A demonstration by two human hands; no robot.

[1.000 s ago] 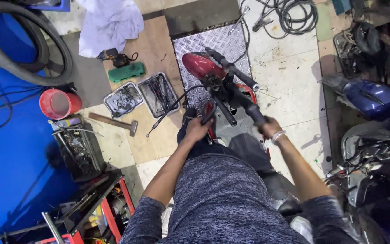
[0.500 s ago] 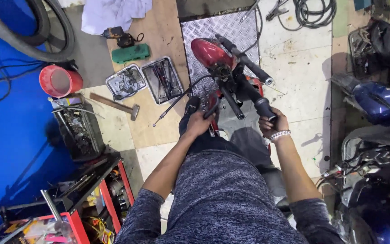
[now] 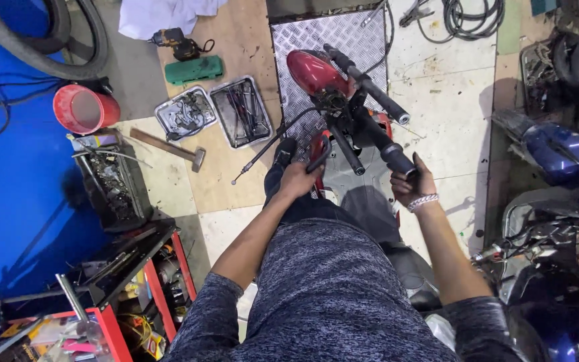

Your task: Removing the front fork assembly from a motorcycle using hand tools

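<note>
Gripping ribbed black right grip with right hand curled shut; left hand closed on left grip; glossy red fender over diamond-tread ramp.

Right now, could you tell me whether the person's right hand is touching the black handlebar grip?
Touching. The head view shows the right hand closed around the end of the black handlebar grip, its fingers wrapped over it with no gap.
</note>
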